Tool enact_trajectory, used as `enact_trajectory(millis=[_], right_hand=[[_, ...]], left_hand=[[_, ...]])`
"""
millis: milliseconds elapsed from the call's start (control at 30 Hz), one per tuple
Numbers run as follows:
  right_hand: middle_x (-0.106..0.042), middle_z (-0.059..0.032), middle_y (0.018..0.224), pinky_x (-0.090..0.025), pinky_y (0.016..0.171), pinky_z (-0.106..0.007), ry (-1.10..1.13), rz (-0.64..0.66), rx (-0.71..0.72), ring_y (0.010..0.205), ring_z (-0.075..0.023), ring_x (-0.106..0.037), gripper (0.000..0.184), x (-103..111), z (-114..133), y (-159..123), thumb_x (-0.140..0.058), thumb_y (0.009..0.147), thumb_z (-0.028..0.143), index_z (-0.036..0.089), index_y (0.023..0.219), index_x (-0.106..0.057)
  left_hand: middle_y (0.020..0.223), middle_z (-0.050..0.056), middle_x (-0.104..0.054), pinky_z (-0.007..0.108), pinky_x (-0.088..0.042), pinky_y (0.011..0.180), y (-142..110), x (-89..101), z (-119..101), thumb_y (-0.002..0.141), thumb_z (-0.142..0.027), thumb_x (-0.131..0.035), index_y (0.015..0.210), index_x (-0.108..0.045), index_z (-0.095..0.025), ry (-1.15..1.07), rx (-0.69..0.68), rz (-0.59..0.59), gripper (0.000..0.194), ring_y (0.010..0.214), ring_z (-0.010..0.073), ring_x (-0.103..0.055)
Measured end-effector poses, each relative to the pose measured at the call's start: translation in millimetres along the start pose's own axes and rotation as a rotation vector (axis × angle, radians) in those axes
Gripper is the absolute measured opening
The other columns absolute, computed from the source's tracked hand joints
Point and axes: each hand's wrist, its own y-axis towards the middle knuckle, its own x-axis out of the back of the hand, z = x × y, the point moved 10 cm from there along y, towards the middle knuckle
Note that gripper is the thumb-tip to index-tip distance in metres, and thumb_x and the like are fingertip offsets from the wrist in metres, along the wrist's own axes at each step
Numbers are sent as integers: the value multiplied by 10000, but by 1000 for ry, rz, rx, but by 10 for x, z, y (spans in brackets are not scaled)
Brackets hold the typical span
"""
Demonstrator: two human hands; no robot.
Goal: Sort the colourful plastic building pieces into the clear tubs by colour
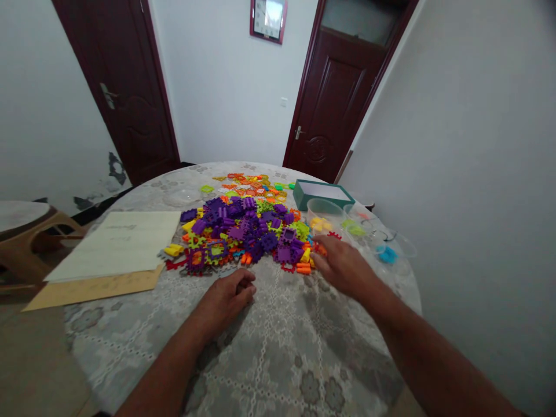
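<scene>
A heap of plastic interlocking building pieces (237, 231), mostly purple with yellow, green and orange ones, lies mid-table. My left hand (228, 298) rests on the tablecloth just in front of it, fingers loosely curled, thumb apart, nothing visible in it. At the heap's right edge, my right hand (341, 263) reaches in with fingers and thumb apart. Small orange and red pieces show by its fingertips, and I see none lifted. Close to that thumb are a yellow piece (306, 255) and an orange piece (303, 269). Behind the right hand stands a clear tub (325, 207) with yellow pieces inside.
A green box (302, 196) stands behind the tub. Clear containers with green and blue pieces (386, 253) are at the right. Flat orange pieces (245, 188) spread behind the heap. Paper sheets (117, 246) lie at the left over the table edge, near a wooden stool (43, 237).
</scene>
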Motion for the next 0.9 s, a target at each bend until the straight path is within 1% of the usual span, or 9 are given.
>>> enact_trajectory(millis=[33,100,200,300,433,533,633,800,900], right_hand=[[-678,-185,1356,-538,960,-411,-46,23,-23,1186,-325,-677,417,-132,106,-145,-582,1012,350,199,1399,-607],[-613,-233,1430,-554,910,-426,-123,74,-112,1192,-359,-674,509,-401,174,-319,-580,1011,375,181,1481,-542],[-589,-278,1428,-556,884,-439,-169,122,-232,1172,-381,-682,597,-696,73,-330,-565,1020,408,139,1544,-469],[-610,-278,1380,-536,934,-430,-152,127,-267,1190,-372,-673,631,-840,-58,-210,-564,1019,403,106,1562,-441],[-590,-273,1370,-534,929,-446,-101,84,-286,1148,-371,-674,649,-929,-165,-138,-567,1003,388,99,1569,-432],[-595,-226,1379,-526,979,-439,49,57,-204,1198,-346,-643,622,-1023,-63,-150,-606,970,363,142,1534,-466],[-611,-189,1374,-514,1028,-449,219,20,-75,1243,-324,-613,620,-1078,169,-178,-630,946,347,171,1522,-481],[-671,-123,1321,-514,1041,-421,537,8,117,1198,-255,-648,540,-1072,551,-186,-643,936,267,239,1470,-565],[-691,-87,1320,-509,1049,-412,724,34,147,1185,-228,-663,476,-1096,575,-172,-595,953,224,270,1426,-606]], left_hand=[[936,63,-765,311,-517,756,1,-4,4,930,-412,-579,1096,-675,-223,5,-3,1,269,870,224,-708],[940,62,-765,312,-518,766,3,-13,18,937,-403,-575,1098,-666,-224,3,-4,4,257,870,221,-712],[960,63,-772,317,-522,789,1,-17,26,937,-391,-577,1111,-663,-228,-15,-6,0,253,884,222,-722],[952,63,-777,326,-522,810,-4,-23,5,939,-384,-574,1118,-661,-225,-12,-8,9,254,889,224,-725],[954,70,-779,338,-520,826,-4,-11,-35,932,-380,-576,1112,-664,-217,-4,-8,7,259,888,227,-722],[970,76,-781,344,-519,840,-10,-1,-53,924,-380,-578,1118,-673,-214,-3,-1,0,272,902,231,-719],[970,67,-777,330,-513,834,-24,0,-77,923,-377,-574,1130,-678,-216,1,-9,-4,282,901,222,-713],[936,50,-761,301,-499,772,-40,9,-120,926,-350,-560,1165,-666,-213,-15,-42,-23,295,859,203,-697],[911,41,-754,300,-495,748,-41,16,-116,919,-324,-564,1169,-658,-214,-24,-33,-33,289,832,201,-694]])
